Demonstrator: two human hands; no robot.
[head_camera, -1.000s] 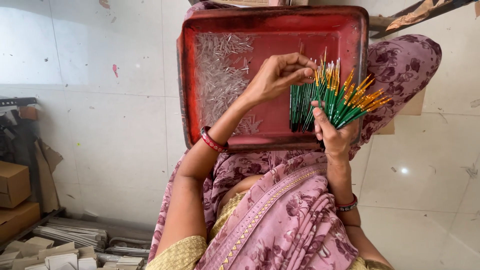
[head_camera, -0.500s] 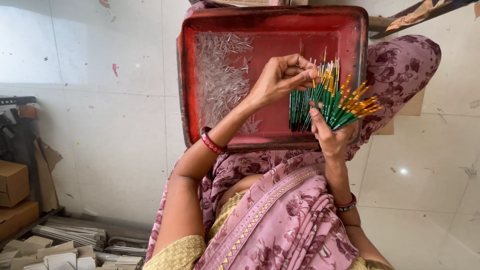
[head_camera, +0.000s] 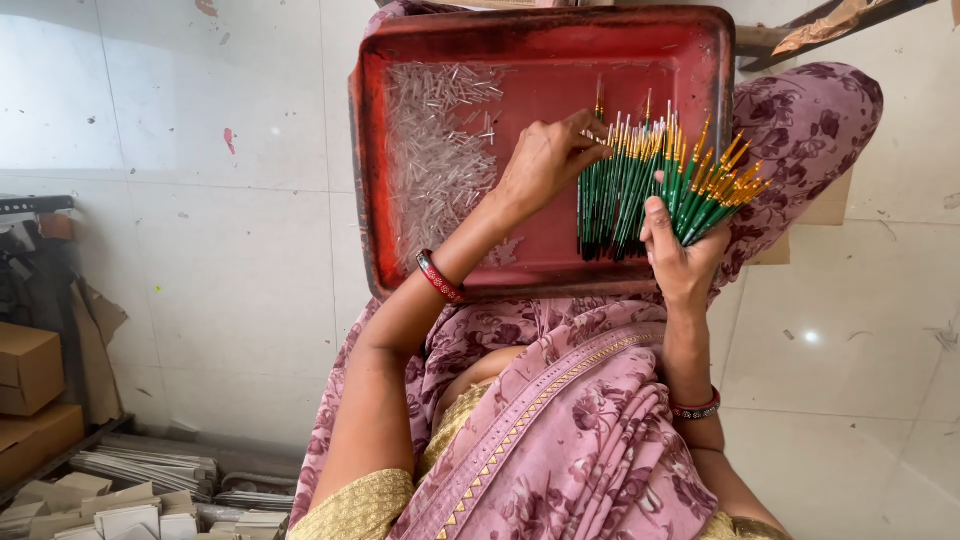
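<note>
Resting on the lap of the seated person, a shallow rectangular red plastic tray (head_camera: 545, 45) holds a loose pile of small clear plastic tubes (head_camera: 435, 150) spread over its left half. Over the tray's right half, the right hand (head_camera: 680, 255) grips a fanned bundle of thin green-handled brushes with golden-yellow ferrules (head_camera: 655, 185), its fingers closed around the dark lower ends so that the tips splay upward and to the right. Just beside it, the left hand (head_camera: 545, 165) reaches across the tray from the left, its fingers pinched together on the upper end of one brush at the left edge of the bundle; whether a clear tube sits between those fingertips is too small to tell. A red patterned bangle (head_camera: 440, 277) circles the left wrist, and a dark red beaded bracelet (head_camera: 695, 408) circles the right one. Beneath the tray lies pink floral draped cloth (head_camera: 570, 430) with a golden trimmed border, covering the lap and the raised knee at the right. Pale tiled floor (head_camera: 200, 250) lies all around. At the far left stand brown cardboard boxes (head_camera: 28, 370), and near the lower left corner lie stacks of flat white cards (head_camera: 130, 500).
</note>
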